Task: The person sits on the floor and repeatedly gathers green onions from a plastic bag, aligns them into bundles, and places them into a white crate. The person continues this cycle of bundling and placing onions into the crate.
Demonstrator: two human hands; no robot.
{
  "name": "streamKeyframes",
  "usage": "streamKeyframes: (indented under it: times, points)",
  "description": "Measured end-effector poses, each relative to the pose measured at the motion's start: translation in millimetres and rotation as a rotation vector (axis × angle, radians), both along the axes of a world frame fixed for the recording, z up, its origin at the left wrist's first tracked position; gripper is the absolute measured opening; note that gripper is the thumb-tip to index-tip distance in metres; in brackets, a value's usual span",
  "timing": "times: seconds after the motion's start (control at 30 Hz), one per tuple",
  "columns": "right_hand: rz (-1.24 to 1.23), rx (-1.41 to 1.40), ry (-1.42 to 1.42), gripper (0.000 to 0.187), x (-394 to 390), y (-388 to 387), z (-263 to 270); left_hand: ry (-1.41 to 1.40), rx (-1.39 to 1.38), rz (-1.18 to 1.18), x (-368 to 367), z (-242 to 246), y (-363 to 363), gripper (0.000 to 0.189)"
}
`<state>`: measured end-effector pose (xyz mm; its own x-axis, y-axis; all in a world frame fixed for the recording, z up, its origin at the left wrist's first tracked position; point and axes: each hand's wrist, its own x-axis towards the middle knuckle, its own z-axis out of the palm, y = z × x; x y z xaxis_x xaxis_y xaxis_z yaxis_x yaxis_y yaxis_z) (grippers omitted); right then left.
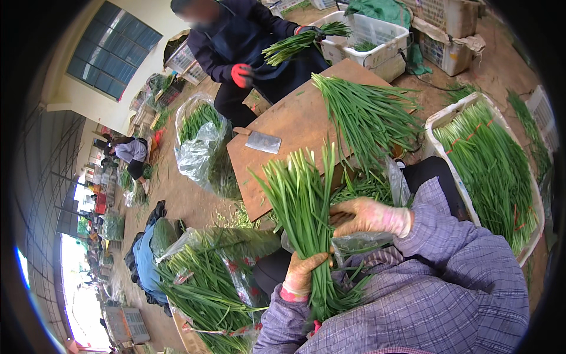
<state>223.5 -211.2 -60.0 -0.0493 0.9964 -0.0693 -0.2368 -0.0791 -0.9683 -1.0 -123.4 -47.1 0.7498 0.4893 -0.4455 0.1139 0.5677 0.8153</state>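
Note:
My left hand [303, 272], in a stained glove, grips a bunch of garlic chives [305, 208] around its lower middle. The pale cut ends point up and away from me, and the leaf tips hang over my lap. Beside the bunch, on its right, is my gloved right hand [369, 217] with fingers apart; whether its fingertips touch the leaves is hard to tell. Just beyond stands a rusty-brown board table [292, 115]. On it lie a loose pile of chives [371, 115] and a cleaver [263, 141] with a wooden handle.
A white crate of banded chives [486, 172] stands at my right. Plastic-lined chives [208, 283] are at my left. Across the table, a co-worker [247, 44] in gloves holds another bunch [296, 46] near a white crate [376, 57]. A bagged bundle [203, 146] sits left of the table.

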Motion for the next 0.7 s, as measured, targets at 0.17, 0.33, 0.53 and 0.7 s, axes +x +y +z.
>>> streamKeyframes:
  times: [0.17, 0.33, 0.53, 0.7]
  points:
    - [-0.542, 0.092, -0.020, 0.020, 19, -5, 23, 0.136, 0.170, 0.036, -20, -4, 2, 0.033]
    - [-0.628, 0.623, -1.111, 0.043, 36, 33, 54, 0.139, 0.256, 0.007, -22, -14, -6, 0.044]
    - [-0.389, 0.199, -1.015, 0.048, 44, 37, 52, 0.089, 0.286, -0.005, -23, -18, -9, 0.045]
    - [-0.528, 0.088, -0.402, 0.023, 34, 42, 34, 0.150, 0.260, -0.025, -20, -16, -10, 0.052]
